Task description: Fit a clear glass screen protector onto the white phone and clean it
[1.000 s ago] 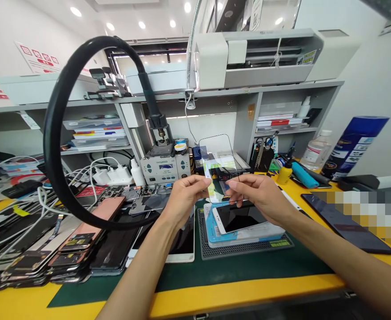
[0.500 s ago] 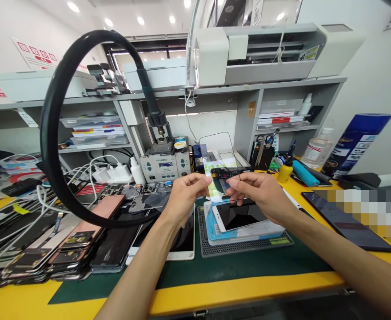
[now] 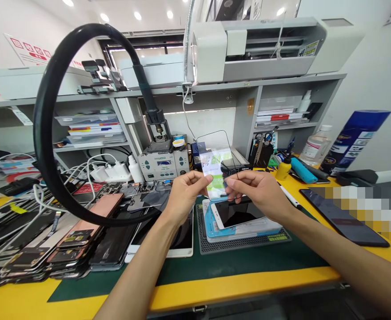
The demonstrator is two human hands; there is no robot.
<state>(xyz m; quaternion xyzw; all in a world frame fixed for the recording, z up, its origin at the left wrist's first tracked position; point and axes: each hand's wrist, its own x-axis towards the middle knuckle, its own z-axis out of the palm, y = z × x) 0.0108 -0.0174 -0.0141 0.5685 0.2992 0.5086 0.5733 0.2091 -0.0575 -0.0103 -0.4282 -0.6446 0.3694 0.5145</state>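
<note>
Between my two hands a clear, dark-edged screen protector [image 3: 215,153] stands tilted up, with reflections across its surface. My left hand [image 3: 189,189] pinches its lower left edge between thumb and fingers. My right hand [image 3: 253,189] pinches the lower right edge. Just below lies a white phone [image 3: 237,215] with a black screen, partly covered by my right hand. It rests on a blue-and-white flat package [image 3: 212,233], which sits on a grey perforated pad [image 3: 205,250] over a dark green mat [image 3: 245,269].
Stacked phones and parts [image 3: 78,235] fill the left side, near a white tablet [image 3: 185,244]. A thick black hose [image 3: 44,133] arches over them from a rework station [image 3: 162,164]. At right are a yellow bottle [image 3: 284,168], a dark tablet [image 3: 342,218] and a blue spray can [image 3: 355,142].
The screen protector has turned in my fingers, so its face now shows bright white and green reflections. Both hands keep their hold, and the view has shifted slightly.
</note>
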